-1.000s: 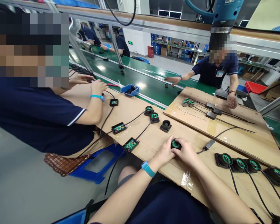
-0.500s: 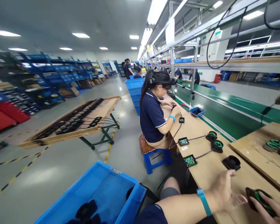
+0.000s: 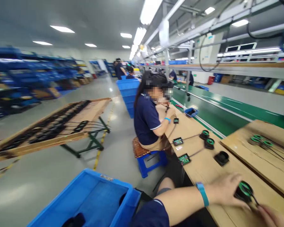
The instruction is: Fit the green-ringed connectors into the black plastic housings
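My left hand (image 3: 227, 189), with a teal band at the wrist, is wrapped round a black round housing (image 3: 244, 191) that has a green ring in its face. A short black cable (image 3: 254, 200) comes off the housing toward my right hand (image 3: 272, 216), whose fingers are pinched on it at the lower right edge, partly blurred. Beyond my left hand an empty black housing (image 3: 221, 158) lies on the cardboard-covered bench (image 3: 201, 170). Farther along are two housings with green rings (image 3: 209, 143), joined by cables to boxes with green circuit boards (image 3: 184, 159).
A co-worker (image 3: 148, 116) sits on a blue stool (image 3: 151, 162) farther along the bench. At my left stands a blue bin (image 3: 101, 195) with black parts inside. The green conveyor (image 3: 217, 108) runs behind the bench; a cardboard sheet (image 3: 241, 138) bears more ringed parts.
The ringed housing has passed from my right hand to my left, which was open before. My right hand has shifted to the cable. The view has turned slightly to the right.
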A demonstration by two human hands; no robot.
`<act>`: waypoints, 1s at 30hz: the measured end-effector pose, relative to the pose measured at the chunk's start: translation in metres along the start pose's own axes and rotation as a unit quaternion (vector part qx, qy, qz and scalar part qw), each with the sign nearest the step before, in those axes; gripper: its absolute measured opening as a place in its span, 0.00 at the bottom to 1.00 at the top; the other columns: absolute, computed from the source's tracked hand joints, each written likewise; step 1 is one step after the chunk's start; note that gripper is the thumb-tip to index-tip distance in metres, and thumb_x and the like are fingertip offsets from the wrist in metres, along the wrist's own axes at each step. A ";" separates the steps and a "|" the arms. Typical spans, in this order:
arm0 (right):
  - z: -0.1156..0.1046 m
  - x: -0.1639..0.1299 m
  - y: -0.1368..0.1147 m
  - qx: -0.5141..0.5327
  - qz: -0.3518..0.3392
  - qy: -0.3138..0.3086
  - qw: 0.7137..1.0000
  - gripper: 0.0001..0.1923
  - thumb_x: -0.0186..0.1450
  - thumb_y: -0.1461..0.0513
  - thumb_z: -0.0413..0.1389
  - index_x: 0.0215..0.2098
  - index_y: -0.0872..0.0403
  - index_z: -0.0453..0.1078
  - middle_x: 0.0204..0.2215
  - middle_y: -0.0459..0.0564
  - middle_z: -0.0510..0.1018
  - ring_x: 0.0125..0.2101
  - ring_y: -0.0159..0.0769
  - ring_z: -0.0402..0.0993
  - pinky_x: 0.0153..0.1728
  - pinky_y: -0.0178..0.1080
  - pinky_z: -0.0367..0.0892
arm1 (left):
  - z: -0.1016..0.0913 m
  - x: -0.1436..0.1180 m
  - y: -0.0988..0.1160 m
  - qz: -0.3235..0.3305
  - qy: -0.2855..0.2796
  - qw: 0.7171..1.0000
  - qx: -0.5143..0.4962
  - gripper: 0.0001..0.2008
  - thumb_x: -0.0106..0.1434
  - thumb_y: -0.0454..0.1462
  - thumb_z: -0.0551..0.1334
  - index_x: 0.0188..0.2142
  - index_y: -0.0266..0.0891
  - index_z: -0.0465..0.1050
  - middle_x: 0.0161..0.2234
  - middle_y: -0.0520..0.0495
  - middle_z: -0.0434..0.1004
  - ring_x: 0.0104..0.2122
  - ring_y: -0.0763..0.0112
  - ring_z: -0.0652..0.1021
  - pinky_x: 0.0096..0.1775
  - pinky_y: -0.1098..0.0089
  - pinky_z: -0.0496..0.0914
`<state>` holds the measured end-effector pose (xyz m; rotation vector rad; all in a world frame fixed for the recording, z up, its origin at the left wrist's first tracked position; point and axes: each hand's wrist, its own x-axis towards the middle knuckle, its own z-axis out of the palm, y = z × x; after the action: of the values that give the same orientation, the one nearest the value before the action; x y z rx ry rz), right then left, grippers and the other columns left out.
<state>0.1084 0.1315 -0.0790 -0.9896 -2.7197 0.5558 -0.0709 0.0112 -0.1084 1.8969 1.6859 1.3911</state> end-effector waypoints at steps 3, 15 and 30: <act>-0.026 -0.016 -0.016 0.000 0.009 -0.149 0.989 0.20 0.68 0.52 0.43 0.29 0.48 0.74 0.30 0.55 0.81 0.34 0.46 0.79 0.39 0.44 0.72 | -0.001 0.004 0.015 -0.032 -0.038 0.999 0.006 0.26 0.64 0.46 0.67 0.58 0.40 0.68 0.54 0.38 0.76 0.55 0.54 0.77 0.57 0.55 0.73; -0.005 -0.029 -0.117 -0.185 -0.076 -0.031 0.979 0.12 0.72 0.66 0.47 0.41 0.58 0.73 0.36 0.58 0.76 0.39 0.46 0.73 0.40 0.42 0.66 | -0.025 -0.040 0.011 -0.089 0.088 0.982 0.143 0.15 0.62 0.31 0.66 0.48 0.41 0.71 0.50 0.40 0.75 0.51 0.55 0.76 0.53 0.51 0.74; -0.013 -0.054 -0.118 0.236 -0.099 -0.184 0.949 0.45 0.63 0.51 0.65 0.72 0.50 0.52 0.65 0.59 0.65 0.64 0.49 0.62 0.65 0.51 0.59 | -0.192 -0.029 0.030 -0.014 0.345 0.909 0.232 0.14 0.64 0.41 0.69 0.47 0.38 0.74 0.54 0.41 0.77 0.54 0.60 0.78 0.58 0.55 0.73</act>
<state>0.0845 0.0167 -0.0218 -0.5221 -2.7241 1.3847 -0.1949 -0.0985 -0.0021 1.6603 2.5517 1.9390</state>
